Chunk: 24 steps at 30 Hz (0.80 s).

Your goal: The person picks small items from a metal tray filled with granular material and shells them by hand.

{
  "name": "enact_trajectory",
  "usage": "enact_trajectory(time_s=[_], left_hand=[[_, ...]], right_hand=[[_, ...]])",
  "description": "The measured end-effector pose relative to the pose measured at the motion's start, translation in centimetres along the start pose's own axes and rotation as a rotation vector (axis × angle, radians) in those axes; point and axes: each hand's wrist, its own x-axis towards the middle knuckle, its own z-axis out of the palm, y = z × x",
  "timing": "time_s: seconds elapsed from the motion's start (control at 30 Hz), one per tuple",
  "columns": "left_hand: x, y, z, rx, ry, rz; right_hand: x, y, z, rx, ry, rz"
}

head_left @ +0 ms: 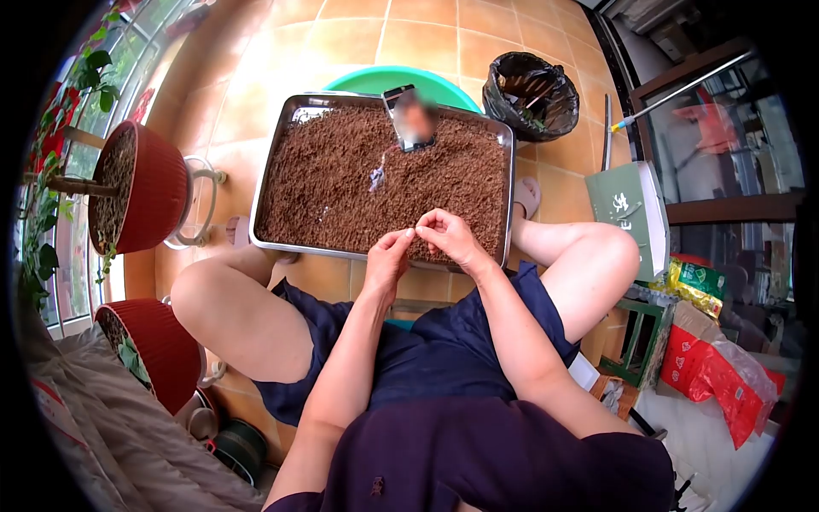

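Note:
My left hand (390,256) and my right hand (450,237) meet over the near edge of a large metal tray (266,183). Both have thumb and fingers pinched, with the tips touching or almost touching. Whatever is between them is too small to make out. Brown, crumbly, soil-like material (324,188) fills the tray in a broad layer. A phone (395,96) with a blurred screen lies at the tray's far side. Closer to the middle, a small whitish-purple scrap (376,177) rests on the brown material.
Behind the tray, a green basin (375,78) shows its rim. A bin lined with a black bag (531,98) stands at back right. Red plant pots (153,183) are on the left. A green box (621,200) and red packaging (704,367) lie to the right.

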Motion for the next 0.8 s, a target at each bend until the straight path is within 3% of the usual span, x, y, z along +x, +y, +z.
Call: enact_trajectory(time_s=[0.23,0.43,0.73,0.8], left_hand=[[0.5,-0.2,-0.8,-0.073,-0.035,-0.001],[0.7,0.4,-0.9,-0.266,-0.154,-0.046],[0.7,0.4,-0.4,-0.389,0.045,-0.096],[0.8,0.1,-0.6,-0.363,-0.055,-0.055]], right_hand=[[0.3,0.7,0.9,-0.167,-0.025,-0.032],[-0.7,-1.0,0.7,0.336,-0.08,0.17],[-0.4,-0.3,0.5,0.209,-0.018,0.103],[-0.3,-0.3,0.9,0.178,-0.007,0.074]])
